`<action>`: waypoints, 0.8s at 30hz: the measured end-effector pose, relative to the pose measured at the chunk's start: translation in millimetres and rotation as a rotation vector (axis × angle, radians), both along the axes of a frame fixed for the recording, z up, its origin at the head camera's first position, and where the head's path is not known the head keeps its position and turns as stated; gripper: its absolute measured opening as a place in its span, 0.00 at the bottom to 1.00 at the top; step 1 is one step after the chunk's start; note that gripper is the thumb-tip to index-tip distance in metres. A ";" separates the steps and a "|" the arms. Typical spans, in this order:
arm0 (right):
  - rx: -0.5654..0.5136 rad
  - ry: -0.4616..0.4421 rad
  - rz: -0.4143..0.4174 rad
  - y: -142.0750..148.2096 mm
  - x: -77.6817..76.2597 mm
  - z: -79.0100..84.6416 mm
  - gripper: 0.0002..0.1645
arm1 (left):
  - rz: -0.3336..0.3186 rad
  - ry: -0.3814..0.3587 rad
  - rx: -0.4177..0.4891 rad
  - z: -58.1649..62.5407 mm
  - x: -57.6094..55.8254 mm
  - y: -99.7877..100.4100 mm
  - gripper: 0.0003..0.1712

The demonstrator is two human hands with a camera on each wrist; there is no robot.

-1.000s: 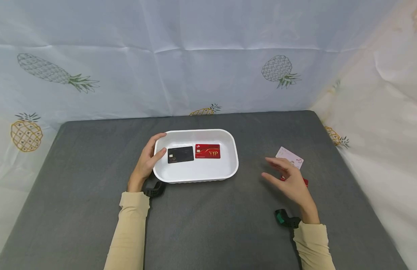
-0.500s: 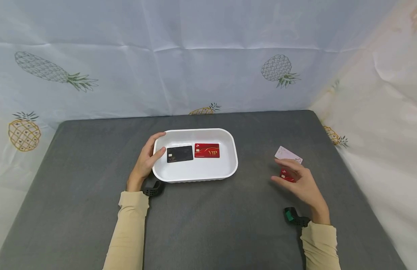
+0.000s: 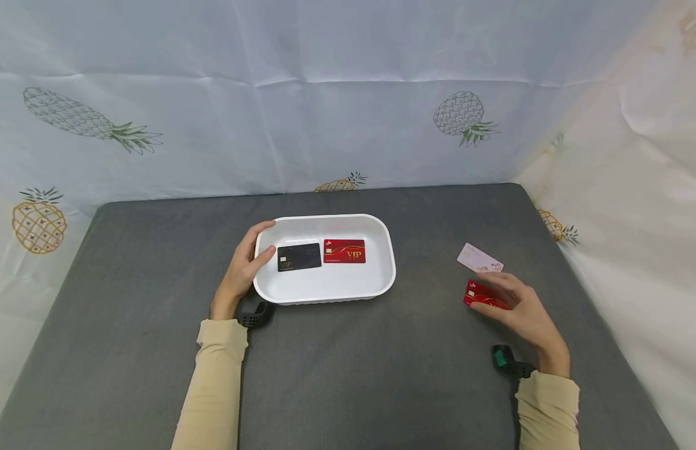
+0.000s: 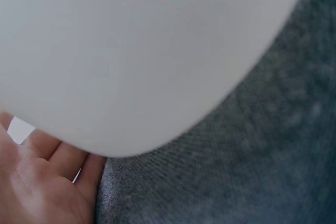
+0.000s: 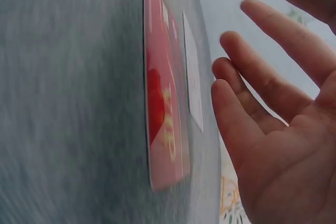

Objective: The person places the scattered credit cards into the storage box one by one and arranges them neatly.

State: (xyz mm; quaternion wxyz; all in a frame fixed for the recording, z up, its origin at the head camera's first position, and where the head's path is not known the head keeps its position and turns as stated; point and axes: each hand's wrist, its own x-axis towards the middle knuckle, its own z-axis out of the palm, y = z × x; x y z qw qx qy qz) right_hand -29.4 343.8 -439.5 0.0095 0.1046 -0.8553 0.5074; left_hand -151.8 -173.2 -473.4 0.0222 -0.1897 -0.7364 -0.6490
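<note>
At the left end of a white plastic tray (image 3: pixel 325 290), my left hand (image 3: pixel 239 275) grips the rim, thumb over the inside and fingers along the outer wall. In the left wrist view the tray wall (image 4: pixel 131 66) fills much of the picture, with the palm (image 4: pixel 42 187) beside it. A black VIP card (image 3: pixel 299 257) and a red VIP card (image 3: pixel 344 250) lie face up inside. My right hand (image 3: pixel 524 312) hovers over another red card (image 3: pixel 474 294) on the table, thumb and fingers spread apart. The right wrist view shows this card (image 5: pixel 163 103) flat under the fingers (image 5: pixel 262 77).
Just behind the right-hand red card lies a pale pink card (image 3: pixel 478 257) with a floral print. The grey cloth-covered table (image 3: pixel 370 375) reaches back to a white pineapple-print curtain (image 3: pixel 348 137), which also hangs at the right side.
My right hand has moved to the right and slightly toward me, now over the red card, more of which shows. My left hand keeps its hold on the tray.
</note>
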 end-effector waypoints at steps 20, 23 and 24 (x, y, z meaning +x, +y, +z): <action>0.444 -0.184 -0.129 14.1 4.0 5.2 0.39 | 0.002 0.000 0.018 -0.2 -0.1 0.0 0.31; 0.453 -0.210 -0.130 12.2 4.3 6.2 0.39 | 0.002 -0.002 0.020 -0.1 -0.1 0.4 0.31; 0.457 -0.215 -0.130 11.7 4.5 6.3 0.39 | 0.003 -0.003 0.018 0.1 0.0 0.5 0.31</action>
